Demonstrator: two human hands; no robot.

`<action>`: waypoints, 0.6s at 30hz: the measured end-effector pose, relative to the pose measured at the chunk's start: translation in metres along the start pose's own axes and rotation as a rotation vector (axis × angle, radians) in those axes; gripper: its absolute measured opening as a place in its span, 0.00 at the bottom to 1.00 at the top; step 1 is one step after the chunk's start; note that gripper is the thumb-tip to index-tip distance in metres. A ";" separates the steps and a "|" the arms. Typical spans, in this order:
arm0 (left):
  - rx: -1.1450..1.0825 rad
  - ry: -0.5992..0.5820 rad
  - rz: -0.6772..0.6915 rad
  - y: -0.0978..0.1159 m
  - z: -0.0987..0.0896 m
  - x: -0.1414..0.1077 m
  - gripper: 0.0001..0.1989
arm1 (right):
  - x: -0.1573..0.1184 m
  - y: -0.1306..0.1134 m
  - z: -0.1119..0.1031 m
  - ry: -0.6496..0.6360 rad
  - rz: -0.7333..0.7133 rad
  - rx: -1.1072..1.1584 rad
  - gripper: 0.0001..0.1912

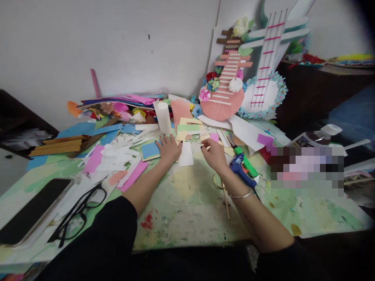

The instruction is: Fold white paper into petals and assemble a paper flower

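My left hand (170,148) lies flat with its fingers spread, over the right end of a small stack of blue-topped cards (150,150). Its thumb reaches the upper edge of a white card (186,154) on the table. To the right, my right hand (215,155) is closed, thumb and fingertips drawn together just above the table; anything between them is too small to make out. Beside that hand lie a blue glue gun (241,170) and a green tool or marker (249,166). A thin wooden stick (226,203) rests under the right wrist.
Paper scraps (113,158) cover the left side, near eyeglasses (82,212) and a phone (35,210). A white roll (163,117) stands at the back. Paper instruments, one pink (222,103) and one white (259,91), lean on the wall. A bottle (310,138) stands right.
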State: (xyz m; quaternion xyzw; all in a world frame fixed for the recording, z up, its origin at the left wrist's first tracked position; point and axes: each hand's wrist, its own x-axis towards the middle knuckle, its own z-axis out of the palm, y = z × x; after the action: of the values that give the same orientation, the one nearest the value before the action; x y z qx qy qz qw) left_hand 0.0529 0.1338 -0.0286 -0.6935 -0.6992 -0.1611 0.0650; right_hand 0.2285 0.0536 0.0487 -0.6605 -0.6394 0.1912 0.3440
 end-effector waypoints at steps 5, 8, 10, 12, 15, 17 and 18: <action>-0.214 0.081 0.063 0.000 0.000 0.001 0.29 | 0.004 -0.010 0.042 -0.174 0.149 -0.145 0.19; -0.291 0.123 0.104 -0.005 -0.002 0.004 0.22 | 0.006 -0.016 0.062 -0.189 0.213 -0.160 0.28; -0.357 0.147 0.135 -0.012 -0.006 0.003 0.19 | 0.007 -0.018 0.067 -0.197 0.248 -0.141 0.28; -0.422 0.159 0.192 -0.020 -0.010 -0.004 0.17 | 0.009 -0.016 0.066 -0.205 0.278 -0.105 0.23; -0.504 0.148 0.339 -0.030 -0.017 -0.026 0.15 | 0.011 -0.007 0.058 -0.216 0.302 -0.003 0.12; -0.549 0.140 0.423 -0.031 -0.022 -0.044 0.17 | 0.011 0.000 0.050 -0.258 0.304 0.112 0.05; -0.569 0.135 0.456 -0.031 -0.025 -0.052 0.20 | 0.010 0.004 0.046 -0.294 0.301 0.185 0.05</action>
State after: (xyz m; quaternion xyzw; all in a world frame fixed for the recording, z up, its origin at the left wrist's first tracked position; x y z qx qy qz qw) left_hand 0.0202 0.0767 -0.0256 -0.8097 -0.4481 -0.3756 -0.0501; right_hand 0.2004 0.0732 0.0160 -0.6792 -0.5565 0.3924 0.2739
